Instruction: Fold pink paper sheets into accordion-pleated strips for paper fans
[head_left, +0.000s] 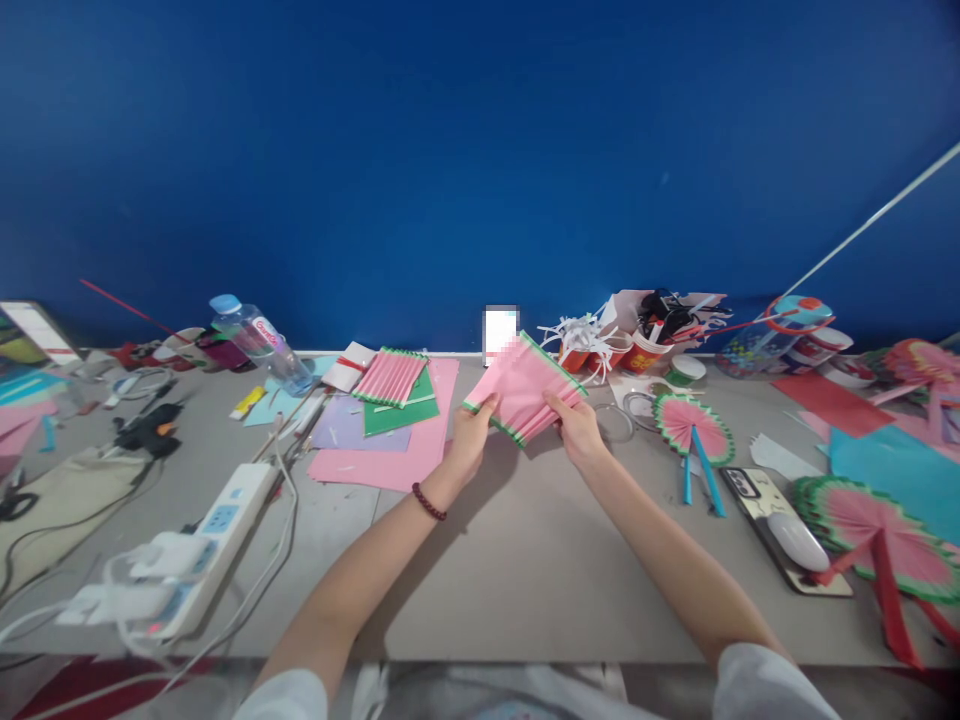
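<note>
Above the middle of the table, a pleated sheet of pink paper (531, 388) with green edges is held up, tilted and partly spread. My left hand (472, 432) grips its lower left edge with the fingers closed. On the opposite side my right hand (577, 425) pinches the right edge, its fingers partly hidden by the paper. Left of my hands, another folded pink-and-green paper (391, 376) rests on a green sheet (409, 405), which overlaps larger pink paper (431, 440) and purple paper (352, 430).
Right of me lie a round paper fan (694, 425) with blue handles, a larger fan (877, 525) with red handles, and a phone (772, 525) under a white mouse (797, 541). A power strip (225, 540) with cables, a bottle (262, 340) and paper-filled cups (646, 358) stand around. A blue wall (480, 170) rises behind.
</note>
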